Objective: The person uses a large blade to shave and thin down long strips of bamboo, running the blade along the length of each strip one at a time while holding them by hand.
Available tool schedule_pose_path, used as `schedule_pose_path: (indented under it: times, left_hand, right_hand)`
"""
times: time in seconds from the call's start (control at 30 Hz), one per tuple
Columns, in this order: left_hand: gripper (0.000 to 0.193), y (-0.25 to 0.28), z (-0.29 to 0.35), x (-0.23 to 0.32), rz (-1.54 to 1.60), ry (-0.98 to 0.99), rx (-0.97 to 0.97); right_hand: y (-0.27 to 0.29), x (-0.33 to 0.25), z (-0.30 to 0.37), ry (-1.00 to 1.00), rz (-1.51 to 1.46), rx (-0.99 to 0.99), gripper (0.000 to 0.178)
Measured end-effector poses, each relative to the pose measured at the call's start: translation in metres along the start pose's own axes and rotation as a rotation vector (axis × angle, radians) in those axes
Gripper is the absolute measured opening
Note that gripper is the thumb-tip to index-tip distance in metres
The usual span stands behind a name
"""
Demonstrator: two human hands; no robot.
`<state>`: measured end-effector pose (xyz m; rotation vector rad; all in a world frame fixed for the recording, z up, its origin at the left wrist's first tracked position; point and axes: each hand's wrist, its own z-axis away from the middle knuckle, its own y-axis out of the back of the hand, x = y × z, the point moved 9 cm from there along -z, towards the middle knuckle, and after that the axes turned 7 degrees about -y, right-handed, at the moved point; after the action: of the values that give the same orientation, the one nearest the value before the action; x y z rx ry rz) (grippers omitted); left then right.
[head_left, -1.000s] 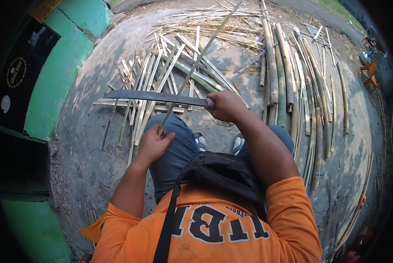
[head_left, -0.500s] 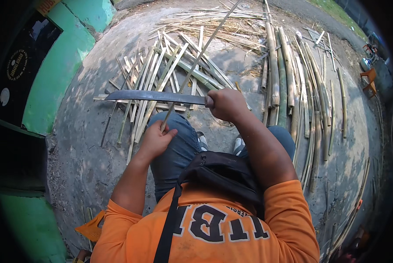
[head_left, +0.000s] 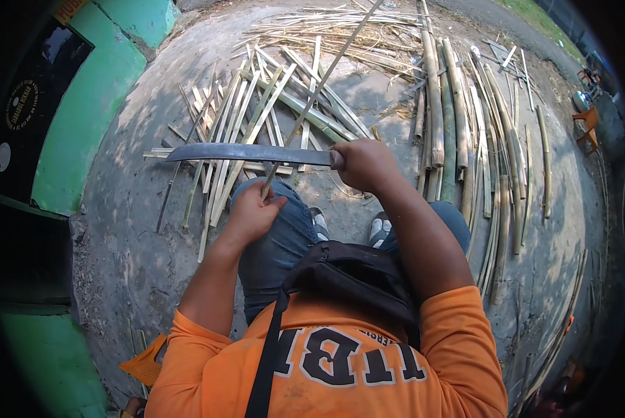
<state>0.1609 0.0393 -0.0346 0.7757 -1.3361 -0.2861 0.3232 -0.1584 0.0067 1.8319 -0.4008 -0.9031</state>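
My right hand [head_left: 365,165] is closed round the handle of a machete [head_left: 253,153], whose long grey blade points left and lies across a thin bamboo strip [head_left: 317,90]. Near its lower end that strip is gripped by my left hand [head_left: 254,212], just above my left knee [head_left: 277,209]. From there it slants up and away to the right, past the top of the picture. The blade appears to touch the strip a little beyond my left fingers. Beneath the blade, a heap of split bamboo slats [head_left: 237,132] lies on the ground.
Long bamboo poles [head_left: 449,118] lie side by side at the right. Thin strips [head_left: 326,35] are scattered at the far side. A green wall [head_left: 82,111] borders the left, and an orange plastic chair [head_left: 145,359] is at the lower left. Another orange chair [head_left: 586,131] stands far right.
My left hand has shifted slightly up along with the lower end of the strip. The machete and my right hand have moved very slightly right.
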Motion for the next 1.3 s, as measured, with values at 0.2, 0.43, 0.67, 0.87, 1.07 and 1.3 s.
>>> schedule_pose_path:
  times: [0.2,0.43,0.67,0.87,1.07,1.3]
  left_hand:
    - [0.032,-0.001,0.004,0.001,0.027,0.0,-0.007]
    - [0.025,0.0,0.003,-0.011,0.046,-0.003,0.022]
    - [0.019,0.001,0.007,0.003,-0.041,-0.032,0.003]
    - [0.017,0.001,0.007,-0.005,-0.041,-0.03,0.016]
    - [0.017,0.002,0.008,0.005,-0.061,-0.036,0.031]
    - [0.019,-0.001,0.007,0.0,-0.073,-0.033,0.006]
  right_hand:
    - [-0.002,0.004,-0.003,-0.014,0.032,-0.057,0.013]
    - [0.013,-0.009,0.006,-0.03,-0.002,0.043,0.012]
    - [-0.001,0.006,-0.001,-0.075,-0.042,-0.004,0.016]
    - [0.0,-0.015,0.006,0.012,-0.051,0.026,0.011]
    - [0.01,0.006,-0.004,-0.123,-0.034,0.017,0.013]
    - [-0.001,-0.009,0.009,-0.007,-0.065,-0.015,0.012]
